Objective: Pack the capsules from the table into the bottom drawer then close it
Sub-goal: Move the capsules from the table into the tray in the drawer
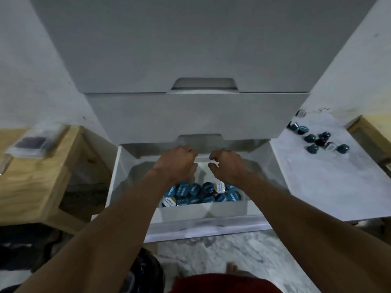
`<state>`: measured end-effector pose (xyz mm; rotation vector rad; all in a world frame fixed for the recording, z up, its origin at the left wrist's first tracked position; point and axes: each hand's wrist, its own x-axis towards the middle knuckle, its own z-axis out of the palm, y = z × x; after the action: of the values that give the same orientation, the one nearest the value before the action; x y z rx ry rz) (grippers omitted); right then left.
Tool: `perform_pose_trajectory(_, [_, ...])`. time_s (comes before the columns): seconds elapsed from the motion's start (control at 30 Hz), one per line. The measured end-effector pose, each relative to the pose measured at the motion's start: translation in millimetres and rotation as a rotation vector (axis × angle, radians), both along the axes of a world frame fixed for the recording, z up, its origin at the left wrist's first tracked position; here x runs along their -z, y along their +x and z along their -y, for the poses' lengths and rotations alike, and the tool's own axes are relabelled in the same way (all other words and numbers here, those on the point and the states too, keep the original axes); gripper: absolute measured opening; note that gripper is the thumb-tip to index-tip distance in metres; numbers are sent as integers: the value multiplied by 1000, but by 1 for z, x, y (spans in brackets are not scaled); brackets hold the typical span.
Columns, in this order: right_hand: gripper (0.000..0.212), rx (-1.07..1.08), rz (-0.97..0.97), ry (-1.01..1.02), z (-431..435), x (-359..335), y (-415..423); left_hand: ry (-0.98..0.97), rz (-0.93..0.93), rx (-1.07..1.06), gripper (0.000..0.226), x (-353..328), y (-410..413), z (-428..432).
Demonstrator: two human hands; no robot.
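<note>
The bottom drawer (208, 228) of a white cabinet stands pulled out. Inside it, a white box (201, 210) holds several blue-lidded capsules (195, 192). More dark blue capsules (317, 140) lie loose on the white table (330, 187) to the right of the cabinet. Both my hands hover over the back half of the drawer, just below the middle drawer's edge. My left hand (178, 163) is curled into a loose fist, and I cannot see whether anything is inside it. My right hand (227, 166) has bent, spread fingers with nothing visible between them.
The middle drawer (190, 115) sits slightly forward, above my hands. A wooden stand (40, 178) with a clear plastic case (31, 142) on top is to the left. A black bag (146, 273) and my foot (231, 267) are on the marbled floor below.
</note>
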<state>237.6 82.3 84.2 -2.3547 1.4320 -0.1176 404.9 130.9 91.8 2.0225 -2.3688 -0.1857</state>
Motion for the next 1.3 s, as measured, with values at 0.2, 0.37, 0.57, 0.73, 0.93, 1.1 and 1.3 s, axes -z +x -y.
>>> perform_pose_trajectory(0.2, [24,33,35,-170,15,-35,-80,-241,-6,71,29,-28,-87,22])
perform_pose_trajectory(0.37, [28,112,23,-268,25,-47,-177,-361,-2,125,20,-44,-182,36])
perform_pose_trajectory(0.57, [29,198,-22,-322,37,-46,-319,-431,-44,69,23,-39,-298,51])
perform_pose_trajectory(0.73, [34,211,-59,-320,41,-38,-399,-421,-64,49,17,-22,-367,59])
perform_pose_trajectory(0.93, [33,246,10,-278,58,-24,-433,-479,-67,54,23,-7,-417,84])
perform_pose_trajectory(1.1, [35,281,43,-209,88,-4,-447,-484,-98,67,37,20,-436,113])
perform_pose_trajectory(1.3, [39,323,55,-134,146,15,-456,-363,-142,50,42,56,-446,171])
